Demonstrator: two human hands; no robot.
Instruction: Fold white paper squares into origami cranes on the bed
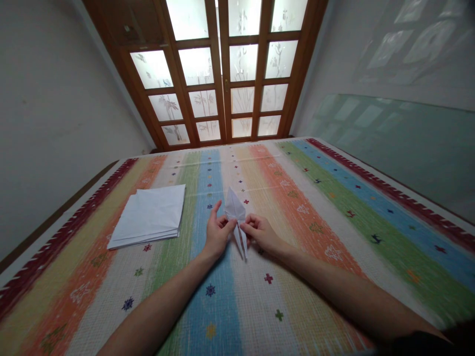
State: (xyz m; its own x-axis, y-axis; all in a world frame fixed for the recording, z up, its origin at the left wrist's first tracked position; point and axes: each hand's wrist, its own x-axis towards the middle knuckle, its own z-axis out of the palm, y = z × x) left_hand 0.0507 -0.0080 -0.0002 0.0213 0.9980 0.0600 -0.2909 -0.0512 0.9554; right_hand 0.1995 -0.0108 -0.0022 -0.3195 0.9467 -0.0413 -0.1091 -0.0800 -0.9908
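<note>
The folded paper (pixel 235 205) was between your two hands near the middle of the bench (pixel 52 220), held just over the striped cloth; whether its lower tips touched the fabric, you could not have told from this view. Its upper part formed a creased, pointed diamond aimed away from you, and its lower part split into two narrow points toward you. Your left hand (pixel 218 232) pinched it at the waist between thumb and curled fingers, with the index finger raised clear of the sheet. Your right hand (pixel 261 235) gripped the opposite edge at about the same height, thumb against the bent fingers, so both sets of fingers were grasping the paper. As far as could be judged, much of the folding was already done: the sheet was narrow, with sharp creases and two separate slim legs. Those legs hung roughly straight and apart, and the view did not show how many folds were left. To the left, well apart from your hand, a stack of white paper (pixel 150 215) lay flat, its edges slightly uneven, with none of your fingers on it. Beneath everything ran the striped cloth (pixel 245 306), and beyond the far edge stood wooden doors (pixel 224 113) with frosted panes.
</note>
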